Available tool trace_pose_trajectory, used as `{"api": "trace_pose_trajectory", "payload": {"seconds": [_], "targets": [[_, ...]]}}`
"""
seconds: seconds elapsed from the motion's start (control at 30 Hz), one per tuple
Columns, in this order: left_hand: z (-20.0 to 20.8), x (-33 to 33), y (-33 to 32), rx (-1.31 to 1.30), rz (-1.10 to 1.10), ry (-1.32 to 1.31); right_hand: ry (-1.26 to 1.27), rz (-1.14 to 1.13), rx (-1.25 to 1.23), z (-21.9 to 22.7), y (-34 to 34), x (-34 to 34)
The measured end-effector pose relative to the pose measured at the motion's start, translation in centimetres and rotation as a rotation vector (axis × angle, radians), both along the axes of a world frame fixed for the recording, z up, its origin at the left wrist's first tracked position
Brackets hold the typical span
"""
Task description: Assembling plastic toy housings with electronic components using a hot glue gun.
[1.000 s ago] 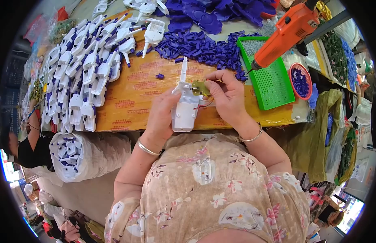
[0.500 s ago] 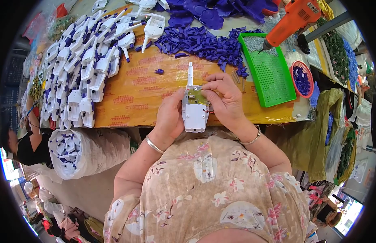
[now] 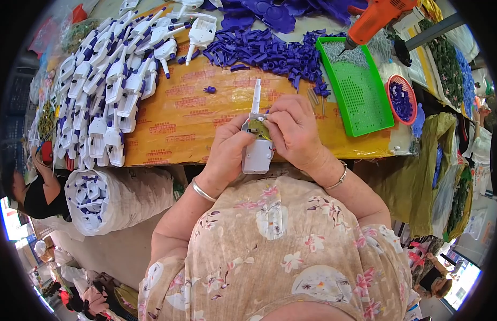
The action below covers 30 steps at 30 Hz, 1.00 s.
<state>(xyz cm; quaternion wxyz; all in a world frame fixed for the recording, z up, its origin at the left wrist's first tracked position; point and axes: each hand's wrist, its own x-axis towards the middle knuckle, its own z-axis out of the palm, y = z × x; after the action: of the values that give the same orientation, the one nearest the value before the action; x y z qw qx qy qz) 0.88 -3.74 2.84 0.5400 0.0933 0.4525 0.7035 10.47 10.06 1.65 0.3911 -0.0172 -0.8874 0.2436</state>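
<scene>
Close to the table's front edge, my left hand [image 3: 227, 148] is wrapped round a white plastic housing [image 3: 257, 158] with a long narrow stem pointing away from me. My left thumb presses near a yellow-green circuit board [image 3: 257, 129] that sits in the upper part of the housing. My right hand [image 3: 297, 130] is closed in a pinch at the board's upper right edge; whatever is between those fingertips is too small to make out. A thin dark wire shows beside the board.
Many white housings with purple parts [image 3: 106, 91] lie piled at left. Purple plastic pieces [image 3: 270, 53] heap at the back. A green tray [image 3: 360, 101] with screws, a red basket [image 3: 410, 116] and an orange power screwdriver [image 3: 374, 24] are at right. A filled white sack [image 3: 133, 198] stands lower left.
My left thumb has come over onto the housing beside the board. The right hand has shifted slightly right and down, its fingers more curled. The housing now tilts a little to the right.
</scene>
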Motion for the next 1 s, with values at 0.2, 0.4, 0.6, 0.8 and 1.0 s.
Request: {"api": "trace_pose_trajectory", "payload": {"seconds": [0.2,0.4,0.6,0.8,1.0], "targets": [[0.5,-0.1,0.2,0.019,-0.012,-0.013,-0.005,-0.017,0.105,0.7,-0.1,0.1],[0.4,-0.2,-0.1,0.027,-0.009,-0.018,-0.067,0.045,0.14,1.2,-0.1,0.1],[0.1,-0.1,-0.1,0.005,0.002,0.028,-0.083,0.081,0.155,1.0,0.1,0.1],[-1.0,-0.4,-0.3,0.053,-0.015,-0.023,-0.152,0.082,0.154,1.0,0.1,0.0],[-1.4,-0.6,-0.4,0.049,-0.017,-0.12,-0.198,0.082,0.117,1.1,0.3,-0.1]]}}
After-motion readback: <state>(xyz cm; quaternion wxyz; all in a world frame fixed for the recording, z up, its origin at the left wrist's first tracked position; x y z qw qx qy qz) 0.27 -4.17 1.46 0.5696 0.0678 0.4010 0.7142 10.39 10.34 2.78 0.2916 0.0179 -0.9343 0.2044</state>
